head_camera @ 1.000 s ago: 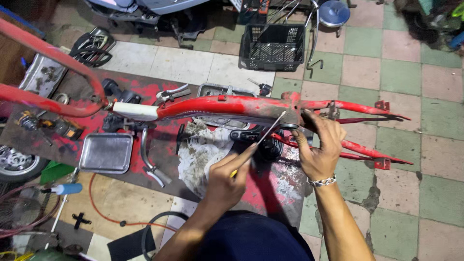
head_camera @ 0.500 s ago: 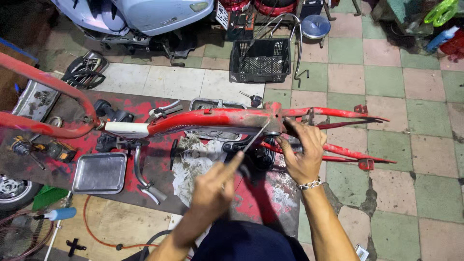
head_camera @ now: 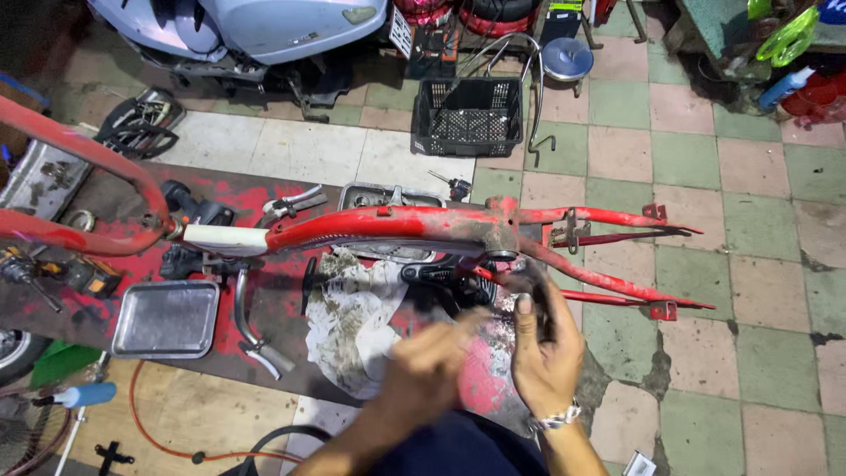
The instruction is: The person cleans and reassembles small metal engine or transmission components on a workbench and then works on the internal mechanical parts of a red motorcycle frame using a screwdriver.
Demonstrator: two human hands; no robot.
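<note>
At nine o'clock from your hands lies one metal tray [head_camera: 166,318], square and shallow, on the red-stained mat [head_camera: 256,201]. Just right of it, one curved chrome bar [head_camera: 250,326] rests at about eight o'clock from the frame's centre. One dirty white rag [head_camera: 354,319] lies crumpled between that bar and your left hand.

The red bike frame [head_camera: 388,226] runs across the middle, from nine o'clock to three o'clock, with its bottom bracket shell at about twelve o'clock from your hands.

Your left hand [head_camera: 423,375] is blurred with motion. Its fingers look curled, but you cannot tell from this view whether they grip anything. Your right hand [head_camera: 546,348] sits at one o'clock from it. Its fingers are closed round a dark greasy part just under the frame's shell; what the part is, I cannot tell.

At twelve o'clock, well apart, stands one black plastic crate [head_camera: 467,116], and at eleven o'clock one pale scooter [head_camera: 238,31].

Watch your grip: that part looks greasy, and a quick move with the left hand could knock it loose from your right fingers. If it drops, it may roll under the frame or onto the tiles. The frame seems only loosely rested, so a hard push near the shell could tip it. Your right fingers are also close to the frame's edge and could be pinched.
</note>
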